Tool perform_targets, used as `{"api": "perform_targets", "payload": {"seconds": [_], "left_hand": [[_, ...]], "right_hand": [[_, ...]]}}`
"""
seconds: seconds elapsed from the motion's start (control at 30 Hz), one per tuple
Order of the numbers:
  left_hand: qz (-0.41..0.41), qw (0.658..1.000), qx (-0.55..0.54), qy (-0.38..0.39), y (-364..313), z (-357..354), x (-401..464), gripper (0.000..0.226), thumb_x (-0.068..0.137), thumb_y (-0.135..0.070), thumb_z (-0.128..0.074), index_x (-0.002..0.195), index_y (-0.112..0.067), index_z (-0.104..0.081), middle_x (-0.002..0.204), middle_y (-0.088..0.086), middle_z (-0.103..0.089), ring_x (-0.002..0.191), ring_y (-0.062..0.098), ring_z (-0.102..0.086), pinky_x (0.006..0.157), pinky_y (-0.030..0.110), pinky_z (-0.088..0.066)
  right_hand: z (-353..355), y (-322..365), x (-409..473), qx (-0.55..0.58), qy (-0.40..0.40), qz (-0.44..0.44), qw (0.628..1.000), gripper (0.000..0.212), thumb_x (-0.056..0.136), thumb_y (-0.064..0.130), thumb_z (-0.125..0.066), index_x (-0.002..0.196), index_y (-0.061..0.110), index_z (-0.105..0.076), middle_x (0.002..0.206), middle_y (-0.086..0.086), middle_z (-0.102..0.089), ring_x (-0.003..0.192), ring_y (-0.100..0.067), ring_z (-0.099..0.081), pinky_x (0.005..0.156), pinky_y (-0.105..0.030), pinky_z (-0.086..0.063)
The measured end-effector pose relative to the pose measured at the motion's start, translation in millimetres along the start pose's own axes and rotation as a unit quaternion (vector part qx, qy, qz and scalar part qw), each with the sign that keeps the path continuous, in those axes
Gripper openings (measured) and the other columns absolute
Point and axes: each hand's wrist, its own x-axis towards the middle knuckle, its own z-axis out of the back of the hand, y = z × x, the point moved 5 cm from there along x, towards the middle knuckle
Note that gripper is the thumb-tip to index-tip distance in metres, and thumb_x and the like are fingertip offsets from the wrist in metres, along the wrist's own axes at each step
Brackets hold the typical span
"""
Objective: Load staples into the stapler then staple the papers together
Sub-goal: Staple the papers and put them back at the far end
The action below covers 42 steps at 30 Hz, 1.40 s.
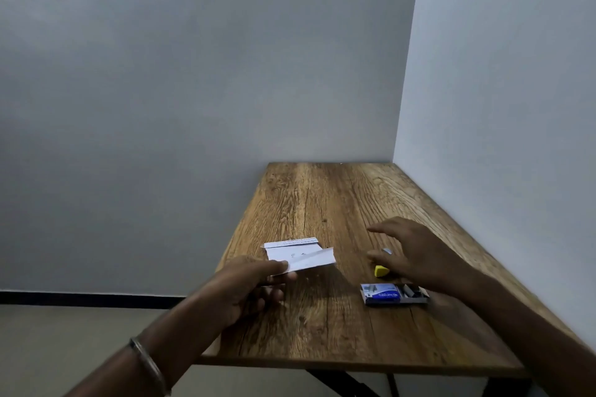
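Note:
My left hand (254,284) pinches the near corner of a small white paper (311,261), lifted slightly over a second paper (292,246) that lies flat on the wooden table (322,325). My right hand (416,255) hovers with fingers spread above a small yellow stapler (380,271), which is mostly hidden under the palm. A blue staple box (385,293) lies open near the right hand, with grey staples (411,292) showing in its tray.
The table stands in a corner, with a grey wall behind and a white wall (500,106) close along its right edge. Its left and near edges drop to the floor (80,332). Black table legs show below the front edge.

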Motion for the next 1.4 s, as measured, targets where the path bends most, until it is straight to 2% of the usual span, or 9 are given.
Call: {"api": "perform_targets", "payload": {"seconds": [0.13, 0.23, 0.43, 0.57, 0.7, 0.8, 0.87, 1.03, 1.4], "left_hand": [[-0.016, 1.0, 0.008, 0.005, 0.3, -3.0, 0.2, 0.022, 0.086, -0.021, -0.073, 0.096, -0.002, -0.075, 0.072, 0.004, -0.076, 0.047, 0.007, -0.061, 0.035, 0.017, -0.039], [-0.019, 1.0, 0.012, 0.005, 0.5, -5.2, 0.1, 0.021, 0.086, -0.022, -0.072, 0.096, -0.004, -0.075, 0.074, 0.003, -0.077, 0.046, 0.006, -0.06, 0.035, 0.017, -0.038], [-0.028, 0.999, 0.017, 0.009, -0.1, -6.2, -3.7, 0.021, 0.088, -0.023, -0.07, 0.095, -0.004, -0.077, 0.072, 0.0, -0.076, 0.047, 0.006, -0.061, 0.038, 0.016, -0.039], [-0.022, 1.0, 0.01, 0.012, -1.7, -7.3, -5.6, 0.024, 0.089, -0.023, -0.07, 0.101, -0.003, -0.073, 0.067, -0.001, -0.075, 0.046, 0.006, -0.061, 0.038, 0.016, -0.04], [-0.011, 1.0, -0.01, 0.015, -2.3, -7.9, -6.1, 0.026, 0.087, -0.024, -0.072, 0.103, -0.003, -0.073, 0.076, 0.002, -0.077, 0.05, 0.008, -0.063, 0.039, 0.017, -0.042], [-0.009, 1.0, -0.018, 0.012, -2.3, -6.3, -5.2, 0.027, 0.086, -0.025, -0.072, 0.101, -0.003, -0.075, 0.076, 0.002, -0.077, 0.052, 0.009, -0.064, 0.039, 0.018, -0.042], [-0.007, 1.0, -0.02, 0.012, -2.1, -6.0, -4.8, 0.027, 0.085, -0.025, -0.073, 0.099, -0.003, -0.076, 0.077, 0.003, -0.077, 0.052, 0.009, -0.064, 0.039, 0.018, -0.042], [-0.01, 1.0, -0.023, 0.007, -0.6, -4.1, -4.6, 0.024, 0.083, -0.026, -0.075, 0.092, -0.004, -0.079, 0.081, 0.006, -0.077, 0.052, 0.01, -0.062, 0.039, 0.019, -0.041], [-0.03, 0.999, -0.017, -0.001, -4.8, -7.7, -12.3, 0.018, 0.086, -0.024, -0.072, 0.089, -0.006, -0.074, 0.065, -0.001, -0.07, 0.046, 0.009, -0.056, 0.04, 0.018, -0.038]], "right_hand": [[-8.4, -29.5, -5.2, 0.018, 0.094, -0.033, 0.995, 0.064, 0.082, 0.052, -0.074, 0.138, 0.027, -0.056, 0.127, 0.011, -0.061, 0.113, -0.003, -0.055, 0.091, -0.02, -0.044], [-19.3, -32.0, -4.4, 0.027, 0.111, -0.027, 0.993, 0.053, 0.081, 0.044, -0.078, 0.129, 0.028, -0.063, 0.115, 0.014, -0.066, 0.099, 0.001, -0.059, 0.079, -0.009, -0.045], [-20.8, -30.8, 1.2, 0.05, 0.084, -0.024, 0.995, 0.031, 0.083, 0.034, -0.078, 0.113, 0.03, -0.069, 0.103, 0.014, -0.068, 0.093, -0.002, -0.063, 0.081, -0.019, -0.053], [-4.0, -17.1, 4.2, 0.132, -0.014, -0.023, 0.991, 0.02, 0.088, 0.028, -0.074, 0.106, 0.028, -0.068, 0.097, 0.012, -0.071, 0.088, -0.002, -0.066, 0.077, -0.02, -0.055], [12.7, 13.2, -0.8, 0.37, -0.056, -0.082, 0.924, 0.03, 0.086, 0.045, -0.06, 0.111, 0.028, -0.062, 0.094, 0.011, -0.073, 0.087, -0.01, -0.069, 0.067, -0.016, -0.056], [9.4, 43.7, -4.1, 0.576, -0.003, -0.147, 0.804, 0.051, 0.084, 0.052, -0.06, 0.116, 0.012, -0.062, 0.096, -0.005, -0.075, 0.082, -0.018, -0.072, 0.065, -0.026, -0.057], [2.1, 64.5, -8.4, 0.615, 0.065, -0.176, 0.766, 0.056, 0.085, 0.053, -0.061, 0.111, 0.003, -0.063, 0.091, -0.015, -0.071, 0.073, -0.021, -0.07, 0.061, -0.03, -0.056], [-28.4, 93.8, -20.9, 0.589, 0.165, -0.243, 0.753, 0.045, 0.09, 0.047, -0.064, 0.099, 0.002, -0.064, 0.072, -0.01, -0.065, 0.052, -0.017, -0.059, 0.043, -0.023, -0.046], [-67.9, 91.1, -4.3, 0.582, 0.152, -0.318, 0.732, 0.04, 0.092, 0.043, -0.066, 0.095, 0.002, -0.068, 0.065, -0.012, -0.071, 0.043, -0.015, -0.059, 0.037, -0.018, -0.042]]}}
